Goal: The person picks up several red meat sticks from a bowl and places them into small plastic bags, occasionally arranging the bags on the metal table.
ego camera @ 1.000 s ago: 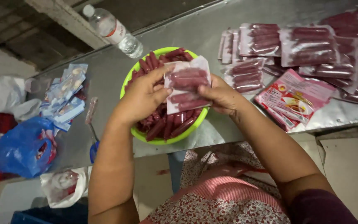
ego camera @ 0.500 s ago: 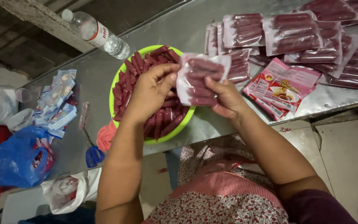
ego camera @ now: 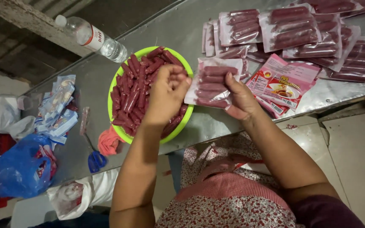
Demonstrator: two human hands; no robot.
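Over a green bowl (ego camera: 119,82) of sausages, left hand (ego camera: 165,95) fingers are curling shut, apparently empty; right hand (ego camera: 241,99) is gripping a filled pouch (ego camera: 212,86), steadying it.

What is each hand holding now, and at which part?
The right hand holds a clear pouch of sausages by its right edge. The left hand touches its open left end.

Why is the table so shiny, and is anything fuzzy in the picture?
Head view: the metal table throws back soft pale light near its far edge; the filled pouches glint too. The left hand over the green bowl is slightly smeared, the right hand holding a pouch sharper. The floor at left lies dim.
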